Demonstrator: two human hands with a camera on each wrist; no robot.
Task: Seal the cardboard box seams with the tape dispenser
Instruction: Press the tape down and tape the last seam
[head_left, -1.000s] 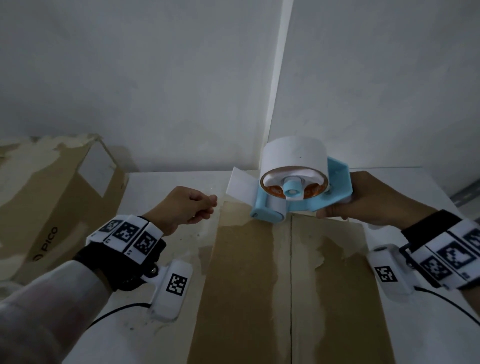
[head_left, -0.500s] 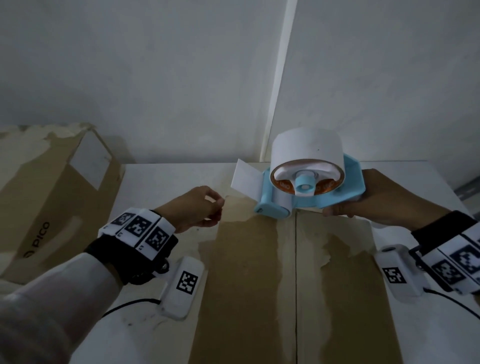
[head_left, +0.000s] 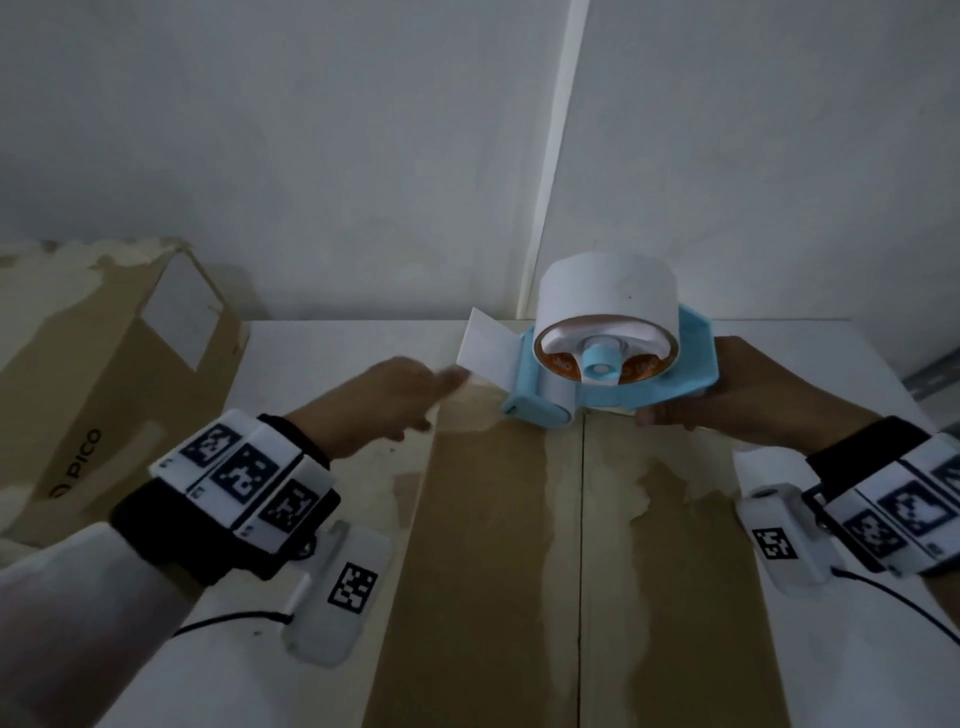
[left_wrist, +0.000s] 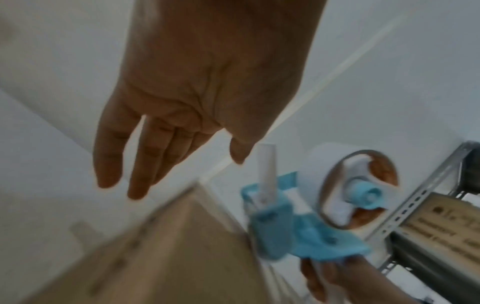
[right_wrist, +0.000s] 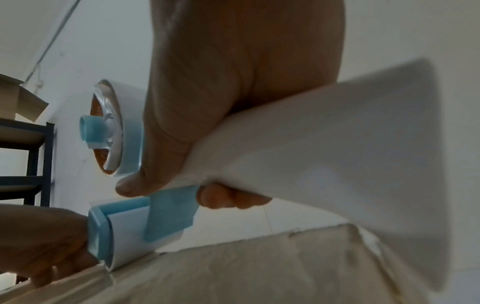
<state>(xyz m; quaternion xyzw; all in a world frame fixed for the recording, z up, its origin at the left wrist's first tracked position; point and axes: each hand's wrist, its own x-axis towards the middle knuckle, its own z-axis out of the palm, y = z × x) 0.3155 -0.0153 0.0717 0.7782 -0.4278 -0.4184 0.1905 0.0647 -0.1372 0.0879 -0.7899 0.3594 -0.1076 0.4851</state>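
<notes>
The brown cardboard box (head_left: 493, 545) lies in front of me, its centre seam (head_left: 582, 545) running toward me. At the seam's far end sits the blue tape dispenser (head_left: 608, 364) with its white roll. My right hand (head_left: 691, 400) grips the dispenser's handle (right_wrist: 311, 144). A loose flap of white tape (head_left: 485, 348) sticks up to the left of the roller (right_wrist: 124, 226). My left hand (head_left: 441, 387) reaches toward that flap with straight fingers; in the left wrist view the left hand (left_wrist: 187, 174) holds nothing, its thumb just short of the flap (left_wrist: 265, 164). That hand is blurred.
A second cardboard box marked PICO (head_left: 104, 395) stands at the left on the white table (head_left: 332, 353). White walls close off the back. A metal shelf frame (left_wrist: 415, 205) stands to the right, and a dark rack (right_wrist: 31, 164) shows in the right wrist view.
My left hand has uncurled its fingers and stretched right toward the tape flap. The dispenser shifted slightly right along the box's far edge, still held by my right hand.
</notes>
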